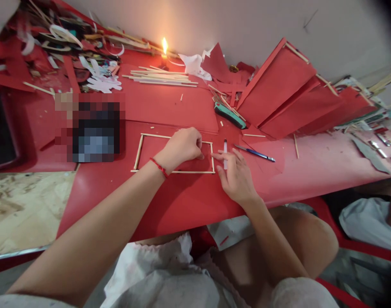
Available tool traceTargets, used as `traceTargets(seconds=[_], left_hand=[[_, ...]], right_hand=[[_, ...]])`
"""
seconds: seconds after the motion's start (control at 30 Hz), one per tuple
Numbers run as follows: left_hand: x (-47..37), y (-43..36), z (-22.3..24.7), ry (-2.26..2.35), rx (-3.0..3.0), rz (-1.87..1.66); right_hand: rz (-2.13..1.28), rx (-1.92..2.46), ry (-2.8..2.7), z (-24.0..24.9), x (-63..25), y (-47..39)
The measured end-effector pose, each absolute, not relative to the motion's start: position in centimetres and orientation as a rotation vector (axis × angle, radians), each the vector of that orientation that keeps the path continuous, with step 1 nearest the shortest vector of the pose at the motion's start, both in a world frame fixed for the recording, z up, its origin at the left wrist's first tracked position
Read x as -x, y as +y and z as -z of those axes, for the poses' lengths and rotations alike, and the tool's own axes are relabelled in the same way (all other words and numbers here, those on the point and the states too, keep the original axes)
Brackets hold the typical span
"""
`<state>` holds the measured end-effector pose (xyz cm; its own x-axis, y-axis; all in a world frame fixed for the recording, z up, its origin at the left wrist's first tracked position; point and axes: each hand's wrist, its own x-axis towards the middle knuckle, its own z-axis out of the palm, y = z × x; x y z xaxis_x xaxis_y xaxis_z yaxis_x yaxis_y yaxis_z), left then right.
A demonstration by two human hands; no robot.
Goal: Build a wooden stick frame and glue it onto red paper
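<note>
A rectangle of thin wooden sticks [138, 152] lies flat on the red table surface [169, 201]. Over its upper right part is my left hand [185, 147], fingers curled together; whatever they may hold is hidden. My right hand [235, 173] rests at the right side of the rectangle with its fingers spread, the index fingertip by the right-hand stick. Partly behind those fingers lies a small white tube [225, 147] with a dark tip. A blue pen-like tool [256, 153] is just right of it, and a green cutter [230, 115] lies farther back.
A lit candle [164, 55] burns at the back, behind a pile of loose sticks [163, 77]. Red folded panels [278, 85] lean at the back right. Paper scraps [99, 75] heap at the back left. Another person's clothed leg [371, 220] shows at far right.
</note>
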<state>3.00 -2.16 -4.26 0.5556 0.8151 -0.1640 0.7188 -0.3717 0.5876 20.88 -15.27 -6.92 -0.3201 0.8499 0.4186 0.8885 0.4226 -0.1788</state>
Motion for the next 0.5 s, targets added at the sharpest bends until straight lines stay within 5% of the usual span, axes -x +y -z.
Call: traceTargets(seconds=[0.5], left_hand=[[-3.15, -1.81, 4.68, 1.23, -2.171, -0.223]], right_hand=[[0.054, 1.5, -2.263, 6.8, -20.96, -14.97]])
